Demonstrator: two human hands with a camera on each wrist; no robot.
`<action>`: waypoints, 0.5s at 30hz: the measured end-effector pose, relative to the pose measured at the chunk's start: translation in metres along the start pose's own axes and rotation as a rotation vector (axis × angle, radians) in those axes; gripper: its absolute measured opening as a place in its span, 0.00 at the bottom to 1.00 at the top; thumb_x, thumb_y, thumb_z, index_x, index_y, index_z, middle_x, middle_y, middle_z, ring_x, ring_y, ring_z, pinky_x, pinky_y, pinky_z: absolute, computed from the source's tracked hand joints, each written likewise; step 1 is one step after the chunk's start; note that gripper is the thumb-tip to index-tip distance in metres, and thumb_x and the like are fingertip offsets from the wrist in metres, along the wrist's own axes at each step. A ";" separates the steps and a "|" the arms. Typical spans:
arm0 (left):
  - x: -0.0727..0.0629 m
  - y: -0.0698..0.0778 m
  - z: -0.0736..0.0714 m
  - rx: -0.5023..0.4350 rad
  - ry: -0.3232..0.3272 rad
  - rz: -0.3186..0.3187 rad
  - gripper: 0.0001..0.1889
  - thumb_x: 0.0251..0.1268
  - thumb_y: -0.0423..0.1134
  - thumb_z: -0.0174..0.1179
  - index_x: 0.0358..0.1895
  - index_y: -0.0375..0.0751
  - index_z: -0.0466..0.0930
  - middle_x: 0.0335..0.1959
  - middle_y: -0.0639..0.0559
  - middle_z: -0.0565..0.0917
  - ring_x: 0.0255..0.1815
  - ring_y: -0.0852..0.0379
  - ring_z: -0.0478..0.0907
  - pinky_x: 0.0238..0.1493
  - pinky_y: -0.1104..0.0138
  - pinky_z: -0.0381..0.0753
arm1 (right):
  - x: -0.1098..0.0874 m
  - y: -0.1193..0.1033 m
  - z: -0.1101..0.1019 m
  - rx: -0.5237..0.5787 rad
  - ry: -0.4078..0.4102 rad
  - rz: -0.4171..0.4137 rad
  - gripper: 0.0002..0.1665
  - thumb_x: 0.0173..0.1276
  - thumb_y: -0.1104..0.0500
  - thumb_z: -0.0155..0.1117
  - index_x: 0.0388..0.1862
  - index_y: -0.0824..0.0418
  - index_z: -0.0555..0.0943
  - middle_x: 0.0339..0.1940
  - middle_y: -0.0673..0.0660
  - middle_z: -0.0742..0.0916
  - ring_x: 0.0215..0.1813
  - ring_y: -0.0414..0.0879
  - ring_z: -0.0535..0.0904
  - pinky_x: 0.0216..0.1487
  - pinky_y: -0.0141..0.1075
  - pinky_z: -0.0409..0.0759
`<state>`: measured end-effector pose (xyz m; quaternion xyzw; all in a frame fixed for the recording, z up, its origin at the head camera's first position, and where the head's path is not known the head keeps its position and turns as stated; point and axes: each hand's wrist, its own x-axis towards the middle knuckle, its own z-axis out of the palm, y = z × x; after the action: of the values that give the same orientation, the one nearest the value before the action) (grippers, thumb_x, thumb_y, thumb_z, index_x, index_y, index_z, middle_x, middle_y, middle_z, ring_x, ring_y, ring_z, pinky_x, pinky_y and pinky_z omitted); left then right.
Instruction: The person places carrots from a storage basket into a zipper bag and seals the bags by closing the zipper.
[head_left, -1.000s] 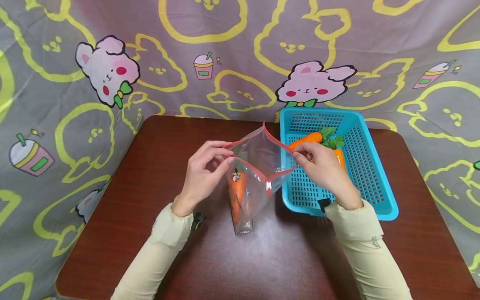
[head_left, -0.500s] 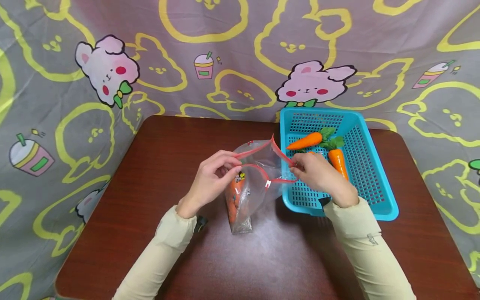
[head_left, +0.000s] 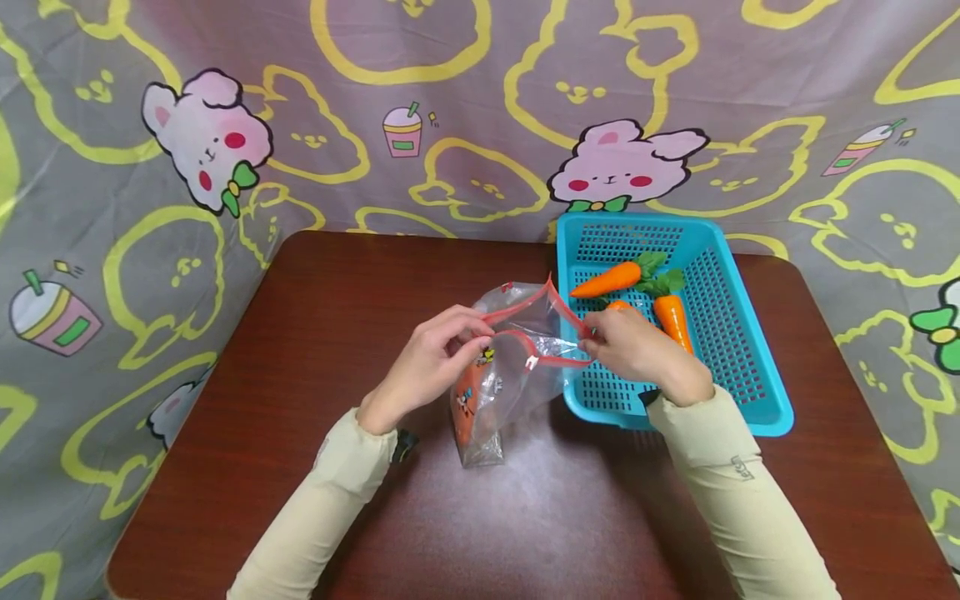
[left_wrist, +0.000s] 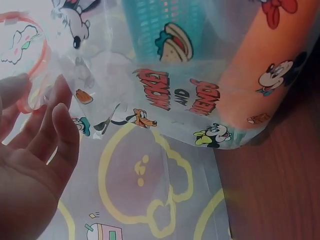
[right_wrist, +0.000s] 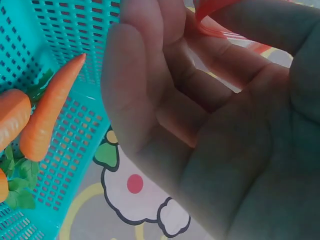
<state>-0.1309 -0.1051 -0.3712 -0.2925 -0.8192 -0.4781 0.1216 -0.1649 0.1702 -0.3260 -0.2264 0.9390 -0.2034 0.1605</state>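
Left hand (head_left: 435, 354) and right hand (head_left: 633, 343) sit lower than a second ago. I see a carrot (head_left: 465, 412) in the bag (head_left: 517, 396) on the surface (head_left: 322, 333), both hands pinching its red rim (head_left: 564, 362); other carrots (head_left: 606, 281) beyond, in the basket (head_left: 738, 367).

The bag (head_left: 517, 396) at centre looks like thin, clear, glossy plastic; the basket (head_left: 726, 321) at right, smooth plastic. Its carrots (head_left: 606, 281) look shiny. Below, the table (head_left: 337, 325) shows polished wood grain; the curtain (head_left: 480, 108) above, creased cloth.
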 end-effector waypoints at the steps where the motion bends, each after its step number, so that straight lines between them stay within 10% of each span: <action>1: 0.000 -0.001 0.000 0.014 -0.004 0.007 0.05 0.62 0.31 0.64 0.41 0.40 0.83 0.45 0.49 0.82 0.28 0.64 0.75 0.28 0.72 0.76 | 0.000 0.001 0.000 -0.002 -0.005 0.005 0.08 0.68 0.60 0.61 0.35 0.64 0.81 0.23 0.54 0.82 0.27 0.46 0.71 0.29 0.35 0.71; 15: 0.003 0.012 -0.010 0.302 -0.013 0.131 0.04 0.67 0.37 0.60 0.41 0.45 0.82 0.39 0.57 0.81 0.26 0.66 0.71 0.27 0.73 0.71 | 0.003 -0.005 0.011 -0.019 -0.014 -0.027 0.07 0.66 0.60 0.64 0.38 0.63 0.81 0.27 0.53 0.85 0.27 0.44 0.75 0.29 0.32 0.75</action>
<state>-0.1266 -0.1083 -0.3559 -0.3269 -0.8617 -0.3386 0.1897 -0.1608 0.1611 -0.3341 -0.2421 0.9365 -0.1952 0.1624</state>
